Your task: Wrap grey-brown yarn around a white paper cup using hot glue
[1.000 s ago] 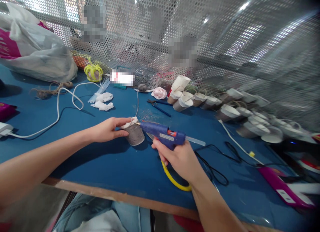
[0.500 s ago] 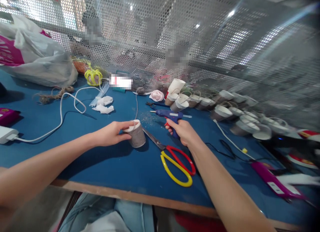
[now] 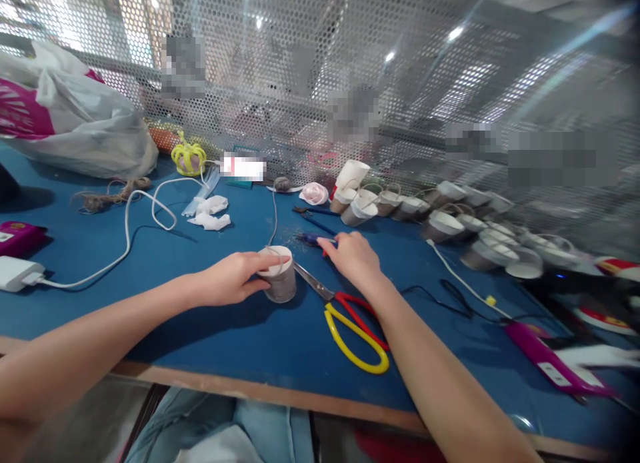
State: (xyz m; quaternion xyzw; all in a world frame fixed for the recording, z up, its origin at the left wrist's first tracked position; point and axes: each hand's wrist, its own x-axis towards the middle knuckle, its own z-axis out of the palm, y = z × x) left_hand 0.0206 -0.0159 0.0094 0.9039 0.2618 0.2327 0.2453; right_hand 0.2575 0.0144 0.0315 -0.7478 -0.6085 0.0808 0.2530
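Note:
My left hand (image 3: 240, 276) grips a small paper cup (image 3: 281, 284) by its rim, thumb outside and fingers over the top. Grey cord (image 3: 275, 220) runs from a little ball of cord (image 3: 283, 184) at the back to the cup's rim. To the right, my right hand (image 3: 356, 258) is closed around a blue glue gun (image 3: 312, 239) low over the table; most of the gun is hidden under the hand, with its nozzle pointing left. Large scissors (image 3: 357, 340) with red and yellow handles lie between my forearms, blades toward the cup.
Several cord-handled cups (image 3: 360, 208) stand along the back right. Pliers (image 3: 313, 212), a pink fabric rose (image 3: 314, 194) and white scraps (image 3: 210, 213) lie behind my hands. A white cable (image 3: 125, 243) loops at left. A purple power strip (image 3: 555, 363) sits at right, a plastic bag (image 3: 95, 130) at back left.
My right hand has lowered the glue gun toward the table, and the gun now shows less beneath the hand. My left hand and the cup have shifted slightly toward me in view.

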